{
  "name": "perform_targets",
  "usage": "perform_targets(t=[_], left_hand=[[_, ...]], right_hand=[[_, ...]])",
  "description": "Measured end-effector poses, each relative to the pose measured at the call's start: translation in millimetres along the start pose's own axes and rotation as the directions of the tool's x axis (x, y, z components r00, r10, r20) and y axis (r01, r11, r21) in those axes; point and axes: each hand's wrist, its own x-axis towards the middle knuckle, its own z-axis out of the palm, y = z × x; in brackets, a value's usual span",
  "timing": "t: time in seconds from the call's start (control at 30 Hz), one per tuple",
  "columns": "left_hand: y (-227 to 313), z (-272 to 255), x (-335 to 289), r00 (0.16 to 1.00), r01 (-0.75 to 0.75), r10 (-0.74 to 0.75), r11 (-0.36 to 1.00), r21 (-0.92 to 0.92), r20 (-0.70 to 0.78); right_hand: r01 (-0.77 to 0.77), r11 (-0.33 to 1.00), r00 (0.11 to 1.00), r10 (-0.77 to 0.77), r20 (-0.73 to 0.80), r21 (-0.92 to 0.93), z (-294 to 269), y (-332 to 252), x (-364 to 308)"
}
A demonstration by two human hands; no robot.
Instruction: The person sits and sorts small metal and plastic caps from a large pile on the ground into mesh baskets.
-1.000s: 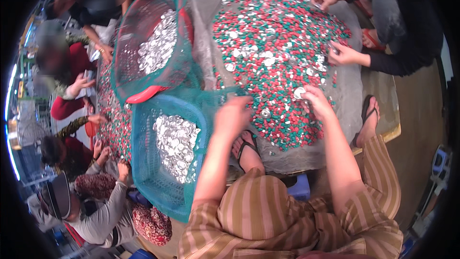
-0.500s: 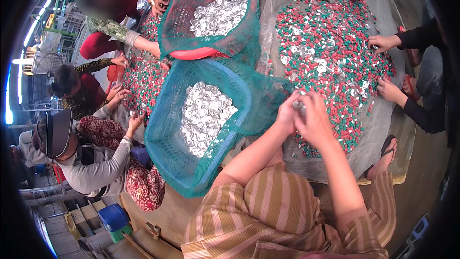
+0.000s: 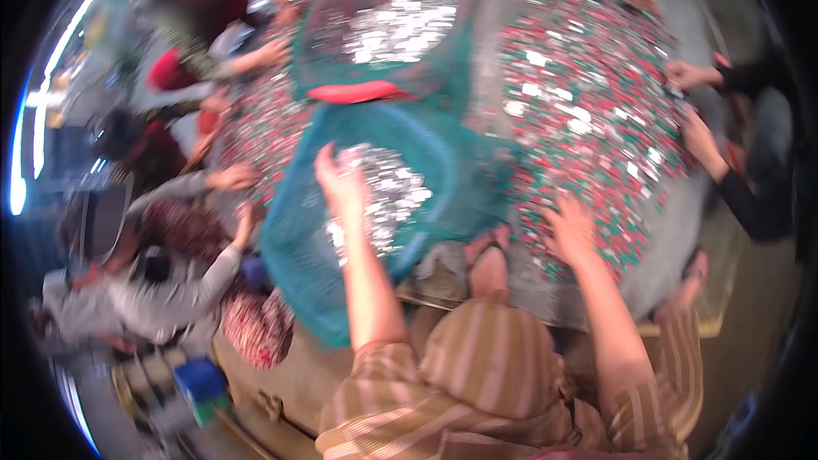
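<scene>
My left hand (image 3: pixel 342 186) is over the blue basket (image 3: pixel 287 172), above a heap of small silvery round metal pieces (image 3: pixel 397 198). Motion smears it, but its fingers look apart and I see nothing held in them. Green netting (image 3: pixel 479 172) lines this basket and spreads over its side. To the right, my right hand (image 3: pixel 573 228) reaches with spread fingers at the near edge of a wide layer of small red and green pieces (image 3: pixel 609 158). Shiny metal pieces (image 3: pixel 579 121) lie scattered among them.
Behind the blue basket stands a red-rimmed basket (image 3: pixel 358 92) with more metal pieces. Co-workers' hands (image 3: pixel 692 75) work along the right edge; others sit at left by another red-and-green heap (image 3: pixel 264 128). My sandalled foot (image 3: pixel 487 262) rests between basket and sheet.
My two hands were together over the pile's near edge, around a shiny piece. They have parted: the left has swung over the blue basket, the right has dropped slightly toward the pile.
</scene>
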Motion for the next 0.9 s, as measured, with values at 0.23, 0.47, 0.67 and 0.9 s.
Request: perform_targets(t=[0.23, 0.47, 0.67, 0.9], left_hand=[[85, 68, -62, 0.868, -0.415, 0.438, 0.899, -0.141, 0.233], [63, 151, -175, -0.077, 0.062, 0.383, 0.923, -0.379, 0.921], [37, 201, -179, -0.066, 0.008, 0.213, 0.977, -0.213, 0.975], [29, 239, -90, 0.174, 0.043, 0.073, 0.996, -0.081, 0.982]], right_hand=[[-0.282, 0.959, 0.957, 0.279, 0.077, 0.032, 15, 21, -10], [-0.460, 0.885, 0.888, 0.457, -0.049, -0.067, 14, 73, -19], [-0.722, 0.683, 0.678, 0.730, -0.084, 0.108, 16, 116, -37], [-0.807, 0.542, 0.530, 0.840, -0.116, 0.236, 13, 126, -51]])
